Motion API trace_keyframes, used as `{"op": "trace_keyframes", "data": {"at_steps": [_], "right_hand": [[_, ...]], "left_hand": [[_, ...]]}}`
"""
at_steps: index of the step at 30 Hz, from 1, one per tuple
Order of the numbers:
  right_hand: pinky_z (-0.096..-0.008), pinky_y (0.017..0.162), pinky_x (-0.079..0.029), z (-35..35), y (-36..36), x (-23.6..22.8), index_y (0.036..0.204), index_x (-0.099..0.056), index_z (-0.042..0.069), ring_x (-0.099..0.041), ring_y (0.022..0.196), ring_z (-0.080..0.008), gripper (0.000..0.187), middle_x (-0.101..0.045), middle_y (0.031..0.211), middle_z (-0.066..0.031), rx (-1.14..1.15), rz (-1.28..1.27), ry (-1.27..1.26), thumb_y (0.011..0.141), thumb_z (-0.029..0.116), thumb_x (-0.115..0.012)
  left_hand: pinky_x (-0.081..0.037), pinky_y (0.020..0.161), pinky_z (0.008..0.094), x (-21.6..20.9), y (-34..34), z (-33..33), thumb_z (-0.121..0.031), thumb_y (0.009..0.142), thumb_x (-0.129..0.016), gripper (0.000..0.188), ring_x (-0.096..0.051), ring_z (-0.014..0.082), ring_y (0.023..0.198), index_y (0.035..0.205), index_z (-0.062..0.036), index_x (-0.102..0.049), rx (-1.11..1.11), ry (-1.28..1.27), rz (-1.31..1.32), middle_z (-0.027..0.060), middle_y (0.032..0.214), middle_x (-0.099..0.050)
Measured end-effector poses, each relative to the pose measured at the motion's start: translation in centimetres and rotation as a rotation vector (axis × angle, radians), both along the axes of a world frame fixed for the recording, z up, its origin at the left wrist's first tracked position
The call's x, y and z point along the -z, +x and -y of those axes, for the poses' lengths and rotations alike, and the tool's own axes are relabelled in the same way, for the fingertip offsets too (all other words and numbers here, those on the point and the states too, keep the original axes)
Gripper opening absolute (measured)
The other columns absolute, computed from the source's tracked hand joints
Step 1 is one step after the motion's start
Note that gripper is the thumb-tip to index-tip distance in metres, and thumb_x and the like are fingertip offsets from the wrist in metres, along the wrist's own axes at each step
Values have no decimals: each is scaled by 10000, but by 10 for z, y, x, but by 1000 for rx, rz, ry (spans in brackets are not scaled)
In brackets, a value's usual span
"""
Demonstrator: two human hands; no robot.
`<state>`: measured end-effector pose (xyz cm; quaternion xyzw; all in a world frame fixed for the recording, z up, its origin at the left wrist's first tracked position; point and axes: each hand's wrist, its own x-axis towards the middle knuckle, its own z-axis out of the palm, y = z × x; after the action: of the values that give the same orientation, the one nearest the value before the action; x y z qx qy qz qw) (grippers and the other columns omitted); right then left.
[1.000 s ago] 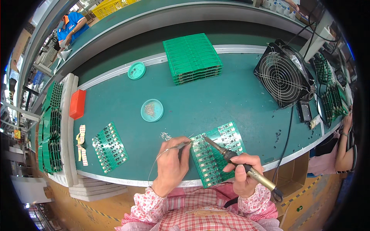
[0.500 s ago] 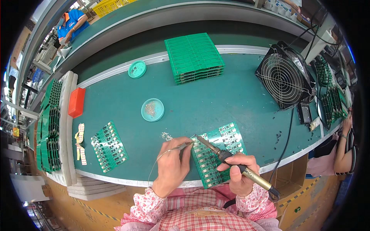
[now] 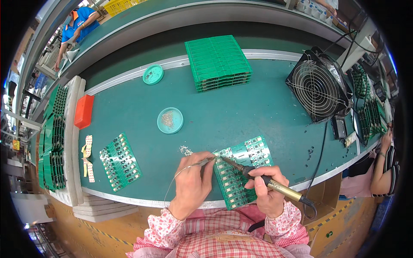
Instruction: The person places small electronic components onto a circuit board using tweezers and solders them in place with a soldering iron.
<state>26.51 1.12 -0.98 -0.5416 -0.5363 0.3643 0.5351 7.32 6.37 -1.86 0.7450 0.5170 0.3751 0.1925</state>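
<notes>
My right hand (image 3: pixel 269 189) is closed round a soldering iron (image 3: pixel 282 189) with a black grip and gold-coloured rear. Its tip points left and down at the upper left corner of a green circuit board (image 3: pixel 238 188), which bears rows of small parts. Pinched in my left hand (image 3: pixel 192 182) are metal tweezers (image 3: pixel 204 162), their points at that same corner. A thin wire (image 3: pixel 171 185), seemingly solder, curves down from these fingers. Whether the tweezers grip a part is too small to tell. Small pale parts (image 3: pixel 185 150) lie loose beyond my left hand.
Left of my hands lies another board (image 3: pixel 120 162), near paper strips (image 3: pixel 88 159) and a red box (image 3: pixel 84 112). Beyond are two turquoise dishes (image 3: pixel 180 125) (image 3: pixel 153 74) and a board stack (image 3: pixel 219 60). A black fan (image 3: pixel 316 86) stands right; a cord (image 3: pixel 320 159) trails from it.
The iron's tip has dropped slightly toward the board's corner, and my right hand has shifted a little. My left hand keeps its pinch. At the far left a co-worker's arm has moved.
</notes>
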Motion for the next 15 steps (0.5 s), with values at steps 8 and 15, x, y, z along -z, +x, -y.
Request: {"op": "trace_keyframes", "data": {"at_steps": [8,15], "right_hand": [[-273,596,-535,-3,-2,0,1013,-661,17,-706,642,-153,135,-704,695,-68,-38,34,-27,918,113,-659],[-291,581,-530,-7,-2,-1,966,-672,12,-695,640,-176,104,-707,752,-88,-93,96,56,877,66,-678]], "left_hand": [[-510,774,385,3,-1,0,24,857,-679,134,-652,316,871,987,-3,-662,8,15,9,121,1001,-698],[-510,771,384,1,-1,0,23,855,-683,137,-651,313,878,988,-5,-662,3,16,5,119,1000,-700]]}}
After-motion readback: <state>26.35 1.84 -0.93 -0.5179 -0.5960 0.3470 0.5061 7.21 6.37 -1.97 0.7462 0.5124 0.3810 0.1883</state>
